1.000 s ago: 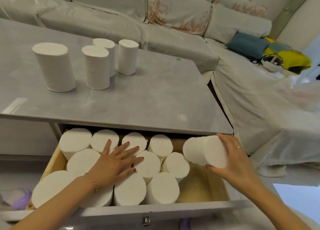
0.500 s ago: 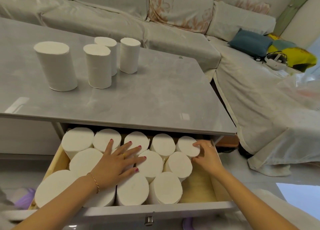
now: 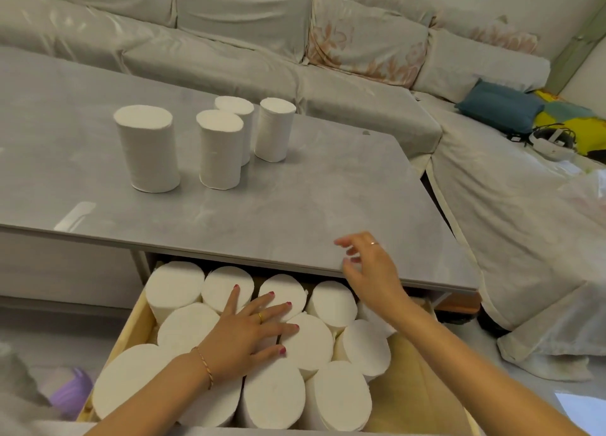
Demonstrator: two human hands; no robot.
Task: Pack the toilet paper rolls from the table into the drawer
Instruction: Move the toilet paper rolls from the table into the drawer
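Note:
Several white toilet paper rolls (image 3: 147,150) stand upright on the grey table (image 3: 295,199) at its far left. Below the table's front edge the wooden drawer (image 3: 413,399) is pulled out and packed with several upright rolls (image 3: 272,399). My left hand (image 3: 252,330) lies flat, fingers spread, on top of the rolls in the middle of the drawer. My right hand (image 3: 370,268) hovers empty over the table's front edge, above the drawer's back right corner, fingers apart. A roll (image 3: 373,311) sits under that wrist, partly hidden.
A covered light sofa (image 3: 295,42) wraps around the back and right of the table. A blue cushion (image 3: 498,107), yellow cloth and a white headset (image 3: 554,138) lie on it at the right. The drawer's right side shows bare wood. A purple object (image 3: 70,393) lies on the floor at the left.
My right hand set its roll upright in the drawer's back right, let go, and has risen empty above the table edge. My left hand has stayed flat on the rolls.

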